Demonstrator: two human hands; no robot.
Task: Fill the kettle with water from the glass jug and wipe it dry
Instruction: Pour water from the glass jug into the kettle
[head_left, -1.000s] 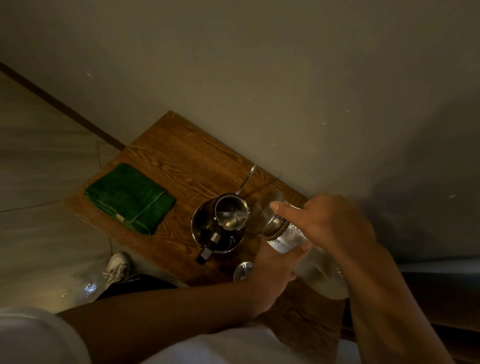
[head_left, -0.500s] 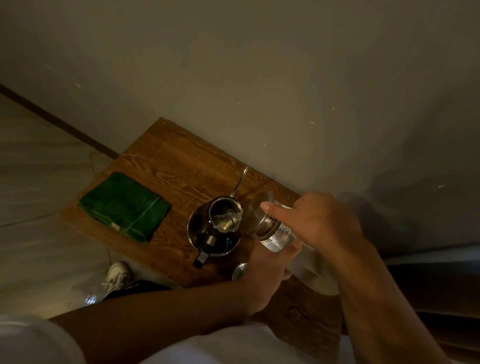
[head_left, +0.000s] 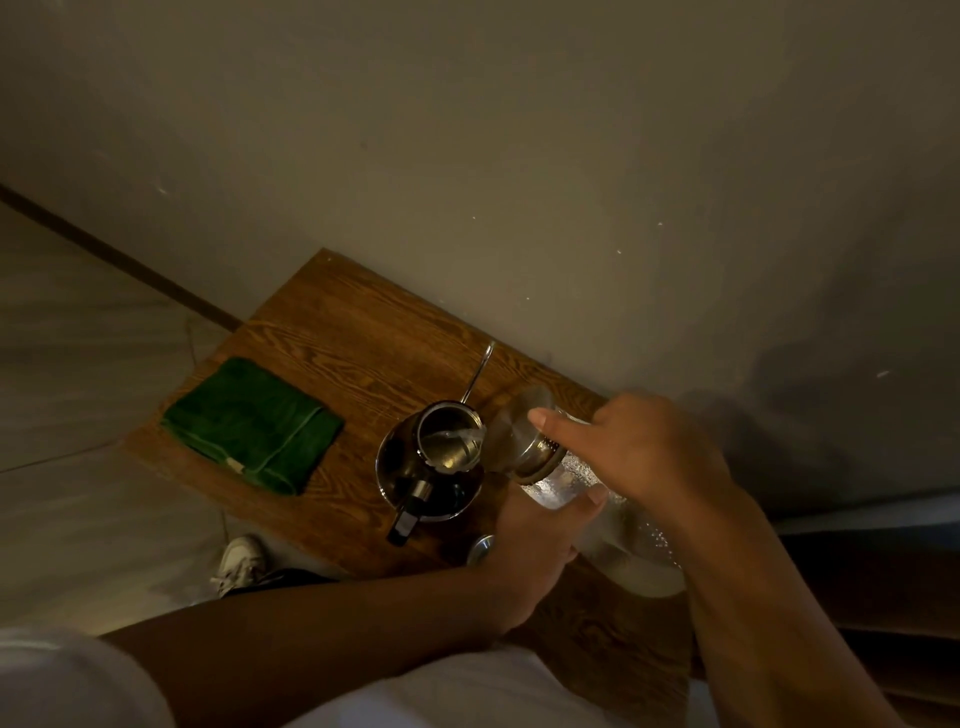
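A steel kettle (head_left: 415, 486) with a black handle and a thin long spout stands open-topped in the middle of the wooden table (head_left: 337, 322). The glass jug (head_left: 561, 483) is tipped on its side to the right of it, metal collar toward the kettle, and water runs from its mouth into the kettle's opening. My right hand (head_left: 639, 457) grips the jug from above, forefinger stretched along the collar. My left hand (head_left: 535, 540) holds the jug from below. A folded green cloth (head_left: 254, 426) lies at the table's left end.
A small round metal lid (head_left: 480, 550) lies on the table near its front edge, just left of my left hand. A wall runs close behind the table. On the tiled floor at the left there is a white shoe (head_left: 240, 564).
The jug has stayed tilted over the kettle with both hands on it, and water keeps flowing in. The view has shifted slightly.
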